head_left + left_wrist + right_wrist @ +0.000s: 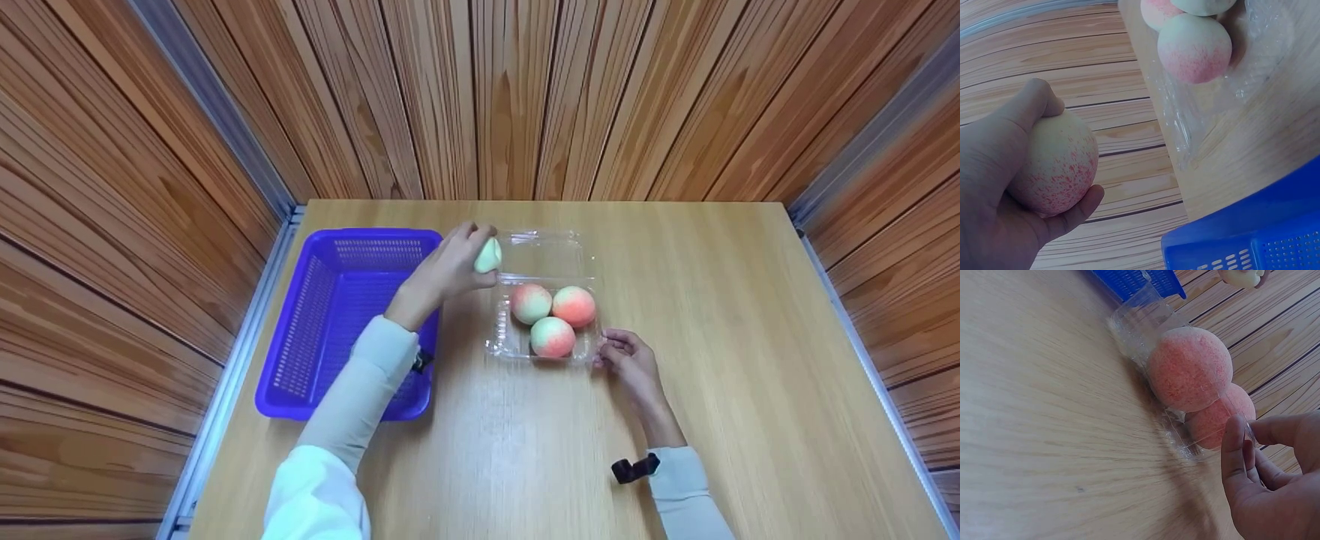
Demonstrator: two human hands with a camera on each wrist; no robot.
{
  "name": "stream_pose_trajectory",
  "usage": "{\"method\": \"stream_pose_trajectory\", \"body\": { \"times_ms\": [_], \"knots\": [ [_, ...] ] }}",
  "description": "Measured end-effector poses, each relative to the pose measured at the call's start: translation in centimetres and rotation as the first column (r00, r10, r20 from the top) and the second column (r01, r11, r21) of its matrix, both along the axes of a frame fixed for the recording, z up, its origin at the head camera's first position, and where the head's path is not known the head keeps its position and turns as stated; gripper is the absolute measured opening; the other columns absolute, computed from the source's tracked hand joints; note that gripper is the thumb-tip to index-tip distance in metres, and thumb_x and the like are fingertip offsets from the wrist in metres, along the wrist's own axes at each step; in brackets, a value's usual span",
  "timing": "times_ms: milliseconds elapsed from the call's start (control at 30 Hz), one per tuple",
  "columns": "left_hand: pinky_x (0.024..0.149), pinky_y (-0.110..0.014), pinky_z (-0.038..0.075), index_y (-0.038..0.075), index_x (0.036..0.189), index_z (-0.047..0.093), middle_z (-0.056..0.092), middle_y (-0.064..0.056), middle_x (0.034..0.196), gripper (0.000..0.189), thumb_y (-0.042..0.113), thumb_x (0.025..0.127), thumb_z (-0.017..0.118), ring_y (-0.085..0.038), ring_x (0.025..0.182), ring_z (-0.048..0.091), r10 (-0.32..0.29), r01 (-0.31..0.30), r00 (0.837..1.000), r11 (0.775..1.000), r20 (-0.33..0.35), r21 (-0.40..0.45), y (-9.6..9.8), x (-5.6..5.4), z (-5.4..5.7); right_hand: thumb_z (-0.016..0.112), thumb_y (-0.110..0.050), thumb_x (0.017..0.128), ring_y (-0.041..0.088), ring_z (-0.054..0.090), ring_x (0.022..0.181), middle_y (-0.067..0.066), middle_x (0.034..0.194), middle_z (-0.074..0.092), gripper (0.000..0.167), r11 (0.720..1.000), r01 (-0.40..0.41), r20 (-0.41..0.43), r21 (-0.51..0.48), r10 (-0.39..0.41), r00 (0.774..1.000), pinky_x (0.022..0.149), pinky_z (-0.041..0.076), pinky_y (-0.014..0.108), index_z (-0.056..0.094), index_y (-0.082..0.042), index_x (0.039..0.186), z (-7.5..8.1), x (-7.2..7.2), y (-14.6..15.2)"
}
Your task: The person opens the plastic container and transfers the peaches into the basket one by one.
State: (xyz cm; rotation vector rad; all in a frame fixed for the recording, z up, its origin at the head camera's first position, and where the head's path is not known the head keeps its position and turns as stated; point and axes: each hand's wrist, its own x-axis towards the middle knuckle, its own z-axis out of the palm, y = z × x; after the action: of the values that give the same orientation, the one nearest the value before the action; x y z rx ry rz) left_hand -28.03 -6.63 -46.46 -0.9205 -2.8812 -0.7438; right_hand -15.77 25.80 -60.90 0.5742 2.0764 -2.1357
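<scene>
Plank walls (510,97), pale wooden counter (510,465). Head view: blue-purple basket (345,307), left; open clear clamshell (504,334), three peaches (553,337) in its near half; fourth peach (488,256) in the left hand (452,262), beside the far half. Left wrist view: thumb (1043,101) and fingers (1075,219) curled round that peach; a light grip should avoid dents. Right wrist view: right hand (1269,478) pinching the clamshell's edge (thin plastic, apparently easily flexed); steady pressure there should keep it from sliding.
</scene>
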Motion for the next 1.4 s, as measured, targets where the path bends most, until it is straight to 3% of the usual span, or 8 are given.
{"method": "stream_pose_trajectory", "body": {
  "times_ms": [500, 1400],
  "knots": [
    [0.093, -0.040, 0.062, 0.004, 0.142, 0.055, 0.061, -0.020, 0.127, 0.063, 0.020, 0.087, 0.082, -0.034, 0.114, 0.064, 0.031, -0.030, 0.999, 1.000, -0.020, 0.004, -1.4, -0.4, 0.3, 0.061, -0.002, 0.103, 0.008, 0.068, 0.083, 0.011, 0.116, 0.063, 0.043, 1.000, 0.004, 0.000, -0.015, -0.004, 1.000, 0.080, 0.062, 0.025, 0.050, 0.008, 0.143, 0.0, 0.0, -0.1],
    [0.094, -0.045, 0.061, 0.003, 0.140, 0.056, 0.061, -0.019, 0.124, 0.061, 0.018, 0.086, 0.079, -0.036, 0.111, 0.063, 0.100, -0.102, 0.995, 0.993, 0.028, 0.061, -4.0, -0.9, 0.3, 0.061, -0.002, 0.104, 0.008, 0.068, 0.081, 0.011, 0.114, 0.062, 0.038, 0.999, 0.003, -0.018, -0.036, -0.003, 1.000, 0.078, 0.061, 0.022, 0.051, 0.008, 0.140, -0.1, 0.1, 0.0]
  ]
}}
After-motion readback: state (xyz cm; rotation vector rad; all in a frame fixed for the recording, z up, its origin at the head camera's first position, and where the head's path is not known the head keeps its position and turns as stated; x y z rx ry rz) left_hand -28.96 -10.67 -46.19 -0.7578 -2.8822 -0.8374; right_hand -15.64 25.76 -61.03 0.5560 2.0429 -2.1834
